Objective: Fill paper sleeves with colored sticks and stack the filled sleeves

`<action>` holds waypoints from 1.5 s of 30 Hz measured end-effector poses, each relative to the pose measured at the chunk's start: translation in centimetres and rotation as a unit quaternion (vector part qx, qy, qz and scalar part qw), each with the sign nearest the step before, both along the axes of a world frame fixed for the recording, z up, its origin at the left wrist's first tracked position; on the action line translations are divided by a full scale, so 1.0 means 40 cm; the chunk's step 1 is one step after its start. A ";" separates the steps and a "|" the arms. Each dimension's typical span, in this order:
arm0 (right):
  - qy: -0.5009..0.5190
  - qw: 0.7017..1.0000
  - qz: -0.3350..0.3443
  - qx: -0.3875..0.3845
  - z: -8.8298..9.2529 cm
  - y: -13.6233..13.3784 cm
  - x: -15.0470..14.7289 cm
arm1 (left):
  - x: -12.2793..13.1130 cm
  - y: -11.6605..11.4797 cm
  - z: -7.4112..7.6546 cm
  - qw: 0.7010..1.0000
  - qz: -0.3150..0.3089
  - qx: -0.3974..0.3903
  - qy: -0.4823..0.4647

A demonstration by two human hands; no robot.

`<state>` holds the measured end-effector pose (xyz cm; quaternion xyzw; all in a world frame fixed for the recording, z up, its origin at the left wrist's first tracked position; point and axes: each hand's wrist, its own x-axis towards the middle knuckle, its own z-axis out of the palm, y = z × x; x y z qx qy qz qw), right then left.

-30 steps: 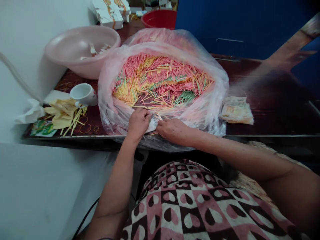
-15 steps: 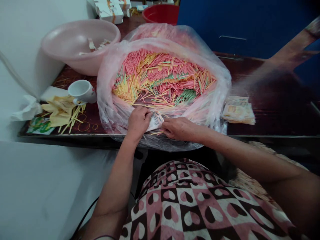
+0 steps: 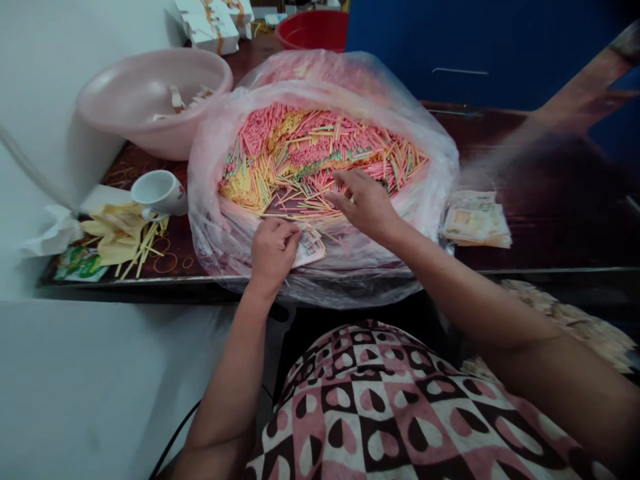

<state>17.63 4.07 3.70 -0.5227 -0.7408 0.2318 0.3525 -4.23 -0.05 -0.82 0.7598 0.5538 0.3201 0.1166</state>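
Note:
My left hand [image 3: 273, 252] is closed on a small printed paper packet [image 3: 309, 245] at the front lip of a large clear plastic bag [image 3: 425, 200]. Several thin pink, yellow, orange and green sticks [image 3: 320, 143] fill the mouth of the bag, many in dense layers and some loose toward the front. Over these front sticks hovers my right hand [image 3: 363, 200], its thumb and fingers apart and nothing visible between them. Part of the packet is hidden under my left fingers.
Left of the bag are a white mug [image 3: 159, 193], a yellow crumpled wrapper [image 3: 117, 233] with loose yellow sticks, and a pink basin [image 3: 155, 87]. To the right lies a stack of printed papers [image 3: 475, 219]. A red basin [image 3: 313, 30] and white boxes [image 3: 210, 27] stand behind.
My right hand has left the packet and moved up and forward over the sticks, its fingers opening. My left hand keeps its hold on the packet at nearly the same spot.

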 end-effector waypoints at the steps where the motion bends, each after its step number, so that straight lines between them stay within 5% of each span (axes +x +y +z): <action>1: -0.008 1.000 0.021 -0.018 -0.002 -0.007 -0.009 | 0.005 -0.006 0.005 1.000 -0.001 0.020 0.003; 7: 0.191 0.958 0.117 -0.178 -0.039 -0.069 -0.040 | 0.044 -0.038 0.031 0.996 -0.028 0.068 -0.057; 10: 0.291 0.931 0.090 -0.201 -0.042 -0.078 -0.028 | 0.051 -0.040 0.031 0.985 -0.029 -0.006 -0.168; 14: 0.321 0.918 0.104 -0.208 -0.043 -0.089 -0.016 | 0.051 -0.040 0.023 0.936 -0.052 -0.154 -0.312; 21: 0.182 0.974 0.043 -0.125 -0.041 -0.106 -0.034 | 0.055 -0.044 0.035 0.926 -0.060 -0.182 -0.324; 26: 0.146 0.981 0.056 -0.114 -0.016 -0.083 -0.024 | 0.044 -0.025 0.070 0.973 -0.040 -0.050 -0.221; 29: 0.014 0.994 0.040 -0.104 -0.019 -0.073 -0.001 | 0.026 -0.020 0.076 0.987 0.011 0.030 -0.155; 35: -0.308 0.947 0.034 -0.085 -0.037 -0.093 -0.004 | 0.022 0.000 0.020 0.997 -0.072 -0.010 -0.024; 39: -0.341 0.933 0.096 -0.070 -0.039 -0.099 0.000 | 0.024 0.016 -0.006 0.994 -0.099 -0.043 0.031; 45: -0.341 0.928 0.138 -0.063 -0.045 -0.094 0.014 | 0.021 0.008 0.002 0.993 -0.099 -0.048 0.050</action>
